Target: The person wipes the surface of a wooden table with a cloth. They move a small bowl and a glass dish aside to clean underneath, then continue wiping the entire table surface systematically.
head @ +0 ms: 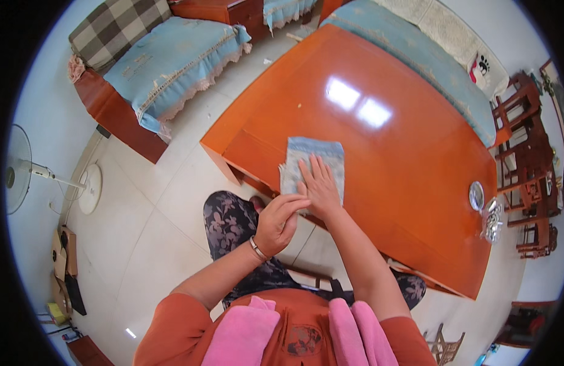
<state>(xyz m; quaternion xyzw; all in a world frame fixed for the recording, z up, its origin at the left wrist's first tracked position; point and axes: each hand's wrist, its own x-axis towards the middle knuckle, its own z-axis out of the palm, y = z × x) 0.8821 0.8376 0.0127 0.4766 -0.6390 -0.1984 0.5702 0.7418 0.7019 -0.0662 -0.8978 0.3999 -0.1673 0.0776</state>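
Observation:
A folded cloth with a blue border (315,145) lies flat near the front edge of a glossy orange-brown wooden table (391,160). My right hand (322,187) rests palm down on it, its fingers spread a little and pointing away from me. Close to the right wrist, my left hand (279,222) is raised at the table's front edge, fingers bent and thumb near them. Nothing shows in the left hand, though its palm is partly hidden. Whether its fingertips touch the cloth or the right hand, I cannot tell.
A round metal dish (476,196) and a clear tray of small items (492,220) sit at the table's right end. A covered sofa (419,50) borders the far side, an armchair (172,68) stands at the upper left, and a white standing fan (89,188) is further left.

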